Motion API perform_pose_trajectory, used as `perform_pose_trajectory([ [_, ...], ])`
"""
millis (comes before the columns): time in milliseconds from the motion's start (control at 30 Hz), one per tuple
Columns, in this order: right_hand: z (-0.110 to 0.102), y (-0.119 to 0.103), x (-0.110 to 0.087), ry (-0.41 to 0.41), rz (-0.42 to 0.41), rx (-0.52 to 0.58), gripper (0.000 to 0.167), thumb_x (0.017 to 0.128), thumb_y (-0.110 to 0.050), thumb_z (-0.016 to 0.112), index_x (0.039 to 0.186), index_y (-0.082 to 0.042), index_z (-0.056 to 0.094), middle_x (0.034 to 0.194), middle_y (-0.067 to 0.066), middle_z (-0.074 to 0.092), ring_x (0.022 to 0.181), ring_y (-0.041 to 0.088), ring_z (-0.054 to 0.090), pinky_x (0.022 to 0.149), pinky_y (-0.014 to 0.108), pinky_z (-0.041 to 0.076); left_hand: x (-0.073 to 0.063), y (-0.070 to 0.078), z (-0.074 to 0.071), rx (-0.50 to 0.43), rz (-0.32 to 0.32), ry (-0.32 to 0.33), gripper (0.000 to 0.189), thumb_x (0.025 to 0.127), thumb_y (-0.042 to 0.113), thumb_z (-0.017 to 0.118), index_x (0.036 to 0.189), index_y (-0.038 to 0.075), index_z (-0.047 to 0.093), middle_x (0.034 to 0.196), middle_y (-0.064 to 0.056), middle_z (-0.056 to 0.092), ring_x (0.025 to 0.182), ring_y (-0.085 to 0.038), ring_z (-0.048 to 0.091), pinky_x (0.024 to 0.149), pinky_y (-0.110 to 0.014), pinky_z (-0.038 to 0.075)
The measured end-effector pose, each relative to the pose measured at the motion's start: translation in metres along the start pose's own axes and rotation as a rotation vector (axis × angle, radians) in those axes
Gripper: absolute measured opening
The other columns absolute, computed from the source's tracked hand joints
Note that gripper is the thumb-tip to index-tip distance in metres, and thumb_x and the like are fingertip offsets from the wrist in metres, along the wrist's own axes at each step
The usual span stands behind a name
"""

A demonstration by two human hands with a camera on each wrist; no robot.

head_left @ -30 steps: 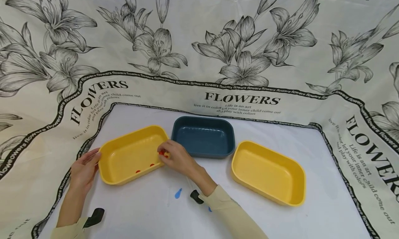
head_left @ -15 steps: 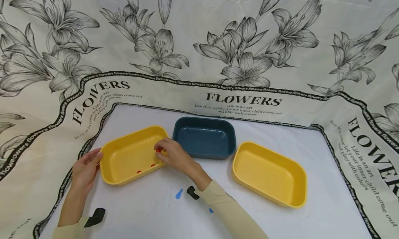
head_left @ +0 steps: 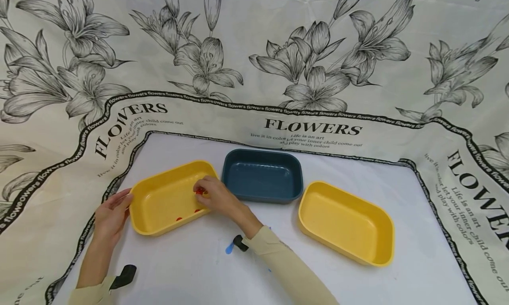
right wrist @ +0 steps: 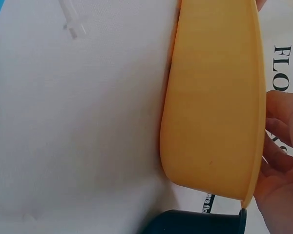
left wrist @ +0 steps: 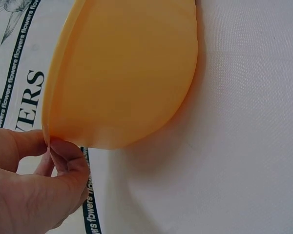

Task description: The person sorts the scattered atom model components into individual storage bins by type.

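The left hand (head_left: 110, 217) pinches the rim of a yellow tray (head_left: 161, 199), beside a blue tray (head_left: 263, 181) on the counter (head_left: 179, 269). The right hand (head_left: 220, 198), fingers curled, holds something red (head_left: 200, 191) at the yellow tray's right end.

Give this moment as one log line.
left hand: holds left yellow tray; right hand: pinches red piece over tray; other red pieces: inside
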State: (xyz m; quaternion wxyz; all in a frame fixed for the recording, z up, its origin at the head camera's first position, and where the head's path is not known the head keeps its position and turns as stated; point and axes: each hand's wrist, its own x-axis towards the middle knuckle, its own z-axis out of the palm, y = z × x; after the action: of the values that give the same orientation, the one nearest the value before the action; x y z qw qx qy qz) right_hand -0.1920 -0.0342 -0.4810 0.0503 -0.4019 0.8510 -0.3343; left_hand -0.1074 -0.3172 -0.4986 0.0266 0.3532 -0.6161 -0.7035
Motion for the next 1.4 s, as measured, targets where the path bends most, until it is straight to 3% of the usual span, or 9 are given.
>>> perform_pose_trajectory([
  [467,0.010,0.002,0.014,-0.104,-0.012,-0.017,0.010,0.095,-0.001,0.068,0.104,0.000,0.071,0.096,0.009,0.064,0.087,0.016,0.055,0.075,0.014,0.044,-0.001,0.000,-0.002,-0.014,0.042,-0.044,0.044,0.103,0.020,0.063,0.145,0.010,0.052,0.111,0.011,0.059,0.097,0.000,0.061,0.079,-0.011,0.054],
  [733,0.009,-0.001,0.019,-0.196,0.040,-0.057,0.011,0.096,-0.005,0.069,0.106,-0.001,0.070,0.095,0.005,0.062,0.088,0.015,0.054,0.076,0.013,0.043,-0.001,0.001,-0.002,-0.008,0.042,-0.047,0.045,0.103,0.021,0.064,0.145,0.010,0.053,0.112,0.010,0.058,0.096,-0.001,0.061,0.079,-0.011,0.054],
  [1067,0.008,-0.002,0.023,-0.302,0.137,-0.024,0.009,0.097,-0.009,0.071,0.105,-0.004,0.070,0.093,0.001,0.060,0.089,0.014,0.054,0.077,0.015,0.044,0.000,0.001,-0.002,-0.007,0.016,-0.038,0.049,0.103,0.021,0.063,0.148,0.009,0.050,0.113,0.009,0.058,0.096,0.001,0.060,0.079,-0.011,0.053],
  [1400,0.009,-0.005,0.026,-0.377,0.229,-0.010,0.004,0.098,-0.009,0.071,0.102,-0.007,0.070,0.090,-0.001,0.059,0.087,0.013,0.054,0.074,0.016,0.044,0.000,-0.001,-0.003,0.002,0.043,-0.050,0.043,0.102,0.023,0.065,0.142,0.011,0.054,0.111,0.010,0.059,0.096,-0.001,0.061,0.080,-0.011,0.054],
])
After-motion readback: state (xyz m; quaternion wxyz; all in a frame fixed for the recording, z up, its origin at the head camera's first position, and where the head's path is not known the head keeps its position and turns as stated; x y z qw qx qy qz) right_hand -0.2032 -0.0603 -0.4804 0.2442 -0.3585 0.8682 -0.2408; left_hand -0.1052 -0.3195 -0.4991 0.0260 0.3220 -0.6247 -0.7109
